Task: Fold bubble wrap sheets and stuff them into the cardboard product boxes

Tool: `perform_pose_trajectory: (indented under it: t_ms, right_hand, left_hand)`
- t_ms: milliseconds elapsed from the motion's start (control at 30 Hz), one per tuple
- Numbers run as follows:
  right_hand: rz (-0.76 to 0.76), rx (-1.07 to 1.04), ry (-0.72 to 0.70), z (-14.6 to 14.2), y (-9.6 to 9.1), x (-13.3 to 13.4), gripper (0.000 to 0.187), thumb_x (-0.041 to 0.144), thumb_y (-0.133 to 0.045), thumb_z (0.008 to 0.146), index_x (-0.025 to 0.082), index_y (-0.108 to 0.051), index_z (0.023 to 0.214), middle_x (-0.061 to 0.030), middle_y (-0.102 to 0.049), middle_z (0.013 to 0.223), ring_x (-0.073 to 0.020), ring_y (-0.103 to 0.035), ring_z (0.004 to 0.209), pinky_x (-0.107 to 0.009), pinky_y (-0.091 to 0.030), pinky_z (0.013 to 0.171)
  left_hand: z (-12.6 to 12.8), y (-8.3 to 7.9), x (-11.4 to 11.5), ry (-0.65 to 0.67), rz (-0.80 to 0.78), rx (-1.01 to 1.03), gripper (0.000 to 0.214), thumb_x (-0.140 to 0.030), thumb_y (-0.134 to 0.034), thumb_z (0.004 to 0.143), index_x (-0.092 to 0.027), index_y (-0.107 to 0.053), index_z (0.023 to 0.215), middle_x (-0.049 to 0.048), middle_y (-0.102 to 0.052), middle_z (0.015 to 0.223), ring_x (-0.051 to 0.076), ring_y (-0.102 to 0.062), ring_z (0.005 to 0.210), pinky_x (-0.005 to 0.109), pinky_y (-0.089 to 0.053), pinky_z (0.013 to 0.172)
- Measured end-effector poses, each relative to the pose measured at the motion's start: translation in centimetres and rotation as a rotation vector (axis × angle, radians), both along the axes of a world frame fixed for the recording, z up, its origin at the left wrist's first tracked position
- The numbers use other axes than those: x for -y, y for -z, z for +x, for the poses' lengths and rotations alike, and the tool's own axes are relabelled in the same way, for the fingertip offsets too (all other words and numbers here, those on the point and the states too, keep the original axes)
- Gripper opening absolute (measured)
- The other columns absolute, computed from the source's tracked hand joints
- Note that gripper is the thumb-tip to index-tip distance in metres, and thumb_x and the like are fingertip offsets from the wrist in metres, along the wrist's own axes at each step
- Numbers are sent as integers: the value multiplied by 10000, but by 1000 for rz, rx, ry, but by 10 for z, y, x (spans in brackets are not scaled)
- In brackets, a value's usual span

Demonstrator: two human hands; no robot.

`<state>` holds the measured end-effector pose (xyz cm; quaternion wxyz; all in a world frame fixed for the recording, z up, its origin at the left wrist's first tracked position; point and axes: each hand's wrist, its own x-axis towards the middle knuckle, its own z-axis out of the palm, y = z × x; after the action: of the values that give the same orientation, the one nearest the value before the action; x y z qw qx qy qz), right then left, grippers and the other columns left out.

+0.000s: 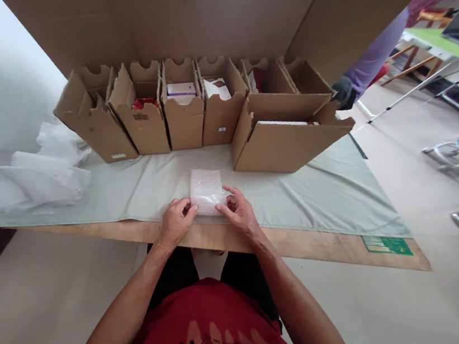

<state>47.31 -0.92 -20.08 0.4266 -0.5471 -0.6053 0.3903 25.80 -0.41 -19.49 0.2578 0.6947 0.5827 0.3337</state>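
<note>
The bubble-wrap pouch (206, 189) lies just in front of the big cardboard box (289, 144). It is pinched at its near corners by the left hand (176, 222) and the right hand (239, 213), with the fingers curled closed on its edge. Since only the rim is gripped, the slick film could slip free or tear. The pouch is soft, dimpled and rectangular. The box is stiff and matte, and the cloth (321, 194) beneath it is pale and creased.

Row of open cardboard boxes (183, 124) on grey cloth (321, 194), crumpled plastic bags (39, 177) at left.
</note>
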Motion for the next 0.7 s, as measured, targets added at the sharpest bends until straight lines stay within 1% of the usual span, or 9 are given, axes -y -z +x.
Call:
perform_pose_trajectory:
  t_ms: [100,233,300,367,400,467,533,633,700]
  right_hand:
    - [2,22,34,-3,3,-2,642,431,-658,847,154,-505,1405,36,-595,751,-146,-570,655,-282,-490,670]
    - [55,236,154,-11,4,-1,554,399,-595,890,160,-539,1387,-42,-677,911,-175,-611,705,-338,-523,735]
    - [139,377,202,-13,1,3,488,390,-562,930,174,-568,1367,-106,-690,1068,-212,-640,808,-387,-534,800]
    - [266,512,209,-13,-6,9,413,384,-552,963,189,-610,1322,-158,-661,1235,-266,-643,1000,-442,-516,907]
    - [328,577,181,-13,-10,12,379,374,-560,970,198,-630,1298,-166,-640,1304,-290,-620,1103,-462,-493,958]
    - [407,698,56,-14,-18,16,343,331,-593,963,208,-650,1278,-153,-618,1387,-322,-557,1257,-482,-445,1023]
    - [414,792,-103,-16,-23,15,357,269,-615,945,200,-648,1293,-141,-618,1416,-334,-513,1334,-487,-413,1051]
    - [360,855,-230,-19,-23,5,353,221,-596,954,178,-653,1300,-153,-643,1393,-327,-521,1342,-491,-390,1068]
    - [332,844,-241,-20,-22,-3,314,224,-547,990,181,-671,1276,-154,-667,1360,-313,-569,1285,-483,-398,1050]
  left_hand:
    - [6,1,-5,-57,-15,-11,194,-295,-618,874,-195,-713,1010,22,-673,797,192,-635,779,325,-520,800]
    - [13,-1,-9,-113,-45,-61,337,-284,-641,870,-176,-680,1187,11,-686,762,189,-639,736,309,-507,760]
    - [15,-3,-9,-129,-46,-106,371,-275,-650,867,-179,-666,1225,16,-702,773,194,-647,733,304,-499,740]
    - [16,-7,-9,-130,-53,-150,372,-271,-657,863,-191,-667,1226,14,-708,767,199,-657,735,297,-492,720]
    - [17,-9,-10,-125,-62,-170,369,-271,-658,864,-198,-668,1226,10,-707,757,201,-663,735,293,-487,711]
    - [18,-12,-12,-119,-91,-208,377,-266,-655,869,-202,-663,1241,6,-706,743,206,-674,739,292,-481,703]
    - [19,-14,-15,-125,-127,-233,396,-254,-655,870,-193,-655,1261,12,-706,740,218,-683,750,301,-481,707]
    - [18,-14,-16,-135,-151,-181,388,-264,-668,863,-187,-663,1243,10,-689,717,217,-673,738,316,-496,722]
    - [13,-13,-14,-144,-133,-22,374,-316,-677,861,-182,-670,1210,17,-693,762,195,-659,730,314,-514,734]
